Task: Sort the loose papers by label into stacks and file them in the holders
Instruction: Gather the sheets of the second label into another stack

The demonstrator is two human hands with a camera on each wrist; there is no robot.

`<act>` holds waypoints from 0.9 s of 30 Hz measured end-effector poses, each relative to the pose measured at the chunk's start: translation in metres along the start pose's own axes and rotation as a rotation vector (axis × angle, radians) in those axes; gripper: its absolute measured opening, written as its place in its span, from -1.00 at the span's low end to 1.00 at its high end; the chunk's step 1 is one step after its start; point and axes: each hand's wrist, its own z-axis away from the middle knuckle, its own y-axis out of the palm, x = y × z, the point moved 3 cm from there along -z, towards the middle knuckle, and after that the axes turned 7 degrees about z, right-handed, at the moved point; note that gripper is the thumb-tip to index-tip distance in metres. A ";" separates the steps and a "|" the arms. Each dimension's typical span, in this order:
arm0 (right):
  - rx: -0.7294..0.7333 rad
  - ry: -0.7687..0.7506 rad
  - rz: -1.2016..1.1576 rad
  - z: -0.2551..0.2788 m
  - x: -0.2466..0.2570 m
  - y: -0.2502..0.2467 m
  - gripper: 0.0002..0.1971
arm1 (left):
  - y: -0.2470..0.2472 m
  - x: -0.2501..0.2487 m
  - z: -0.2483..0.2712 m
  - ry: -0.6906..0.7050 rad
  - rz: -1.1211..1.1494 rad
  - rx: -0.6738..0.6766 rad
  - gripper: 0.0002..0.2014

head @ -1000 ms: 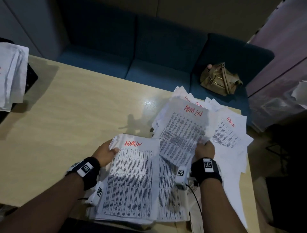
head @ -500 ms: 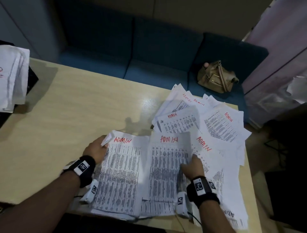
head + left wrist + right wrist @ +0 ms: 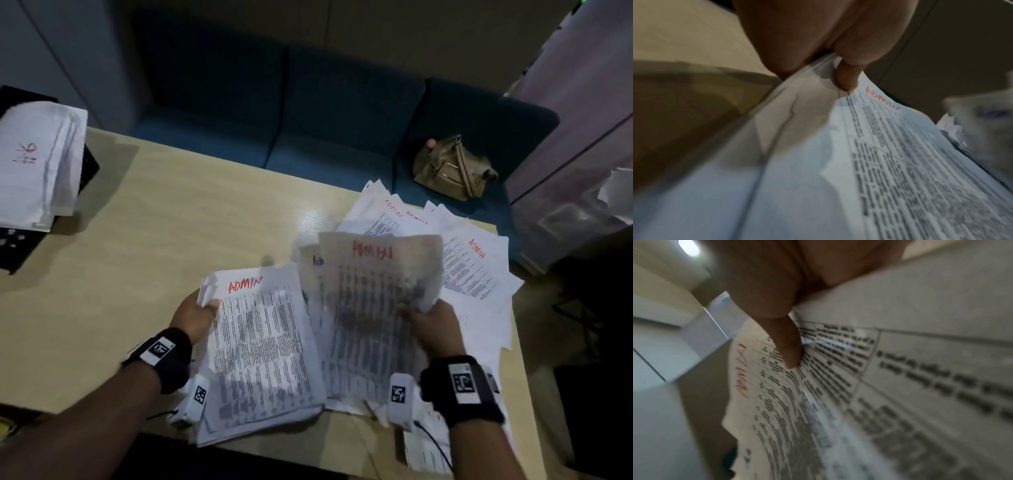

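A stack of printed sheets (image 3: 260, 349) with ADMIN in red on top lies near the table's front edge. My left hand (image 3: 193, 317) grips the stack's upper left corner, thumb on top (image 3: 846, 78). My right hand (image 3: 433, 325) pinches a lifted ADMIN sheet (image 3: 376, 301) at its right side, thumb (image 3: 787, 344) on the printed face; the sheet is blurred and raised off the table. More loose ADMIN papers (image 3: 469, 267) fan out at the right rear of the table. A black holder (image 3: 10, 246) at far left carries papers (image 3: 37, 161) with a red label.
The wooden table (image 3: 171, 240) has bare surface between the holder and the stack. A blue sofa (image 3: 308, 120) runs behind the table, with a tan handbag (image 3: 452, 168) on its seat. More sheets hang over the table's right front corner (image 3: 428, 452).
My right hand laid one ADMIN sheet beside the stack, then went back right and lifted another sheet from the loose pile. My left hand kept its hold on the stack's corner.
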 end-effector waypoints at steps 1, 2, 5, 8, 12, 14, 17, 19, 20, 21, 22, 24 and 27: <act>-0.078 -0.029 -0.050 0.001 0.009 -0.023 -0.74 | -0.003 0.003 0.000 -0.020 0.054 -0.025 -0.62; -0.137 -0.054 -0.101 0.003 0.016 -0.044 -0.78 | -0.006 0.004 0.000 -0.030 0.103 -0.053 -0.63; -0.215 -0.125 -0.269 0.010 0.032 -0.089 -0.74 | -0.009 0.003 0.001 -0.032 0.193 -0.121 -0.67; -0.195 -0.170 -0.382 0.009 0.033 -0.086 -0.74 | 0.000 -0.010 0.007 -0.020 0.260 -0.107 -0.68; -0.013 -0.177 -0.391 0.001 0.020 -0.020 -0.72 | 0.020 -0.041 0.022 0.076 0.222 0.019 -0.71; 0.102 -0.160 -0.380 -0.004 0.009 0.024 -0.59 | 0.028 -0.052 0.026 0.133 0.233 0.053 -0.72; 0.226 -0.100 -0.347 -0.002 0.000 0.081 -0.58 | 0.036 -0.059 0.034 0.131 0.373 0.152 -0.81; 0.261 -0.043 -0.354 0.005 0.000 0.105 -0.60 | 0.041 -0.058 0.039 0.121 0.410 0.222 -0.87; 0.277 -0.050 -0.330 0.011 0.003 0.112 -0.62 | 0.043 -0.054 0.040 0.124 0.407 0.229 -0.90; 0.289 -0.085 -0.277 0.016 0.007 0.117 -0.65 | 0.044 -0.050 0.042 0.106 0.399 0.214 -0.88; 0.294 -0.130 -0.213 0.020 0.010 0.121 -0.69 | 0.045 -0.046 0.041 0.088 0.417 0.198 -0.85; 0.275 -0.173 -0.162 0.025 0.012 0.124 -0.77 | 0.046 -0.038 0.043 0.050 0.441 0.202 -0.82; 0.223 -0.127 -0.160 0.018 0.012 0.119 -0.85 | 0.047 -0.042 0.050 -0.034 0.627 0.279 -0.72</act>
